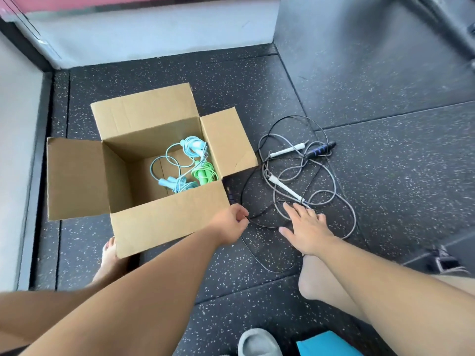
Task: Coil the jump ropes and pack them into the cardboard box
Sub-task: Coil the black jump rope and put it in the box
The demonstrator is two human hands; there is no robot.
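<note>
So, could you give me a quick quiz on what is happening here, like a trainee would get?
1. True or false: the cardboard box already holds a green rope.
2. Fill in: the left hand pinches the cord of the ___ rope.
3. Pick one: the right hand is
A. open, with its fingers spread over the tangled cords on the floor
B. gripping a white handle
C. inside the box

Key
1. True
2. black: it is the black rope
3. A
</note>
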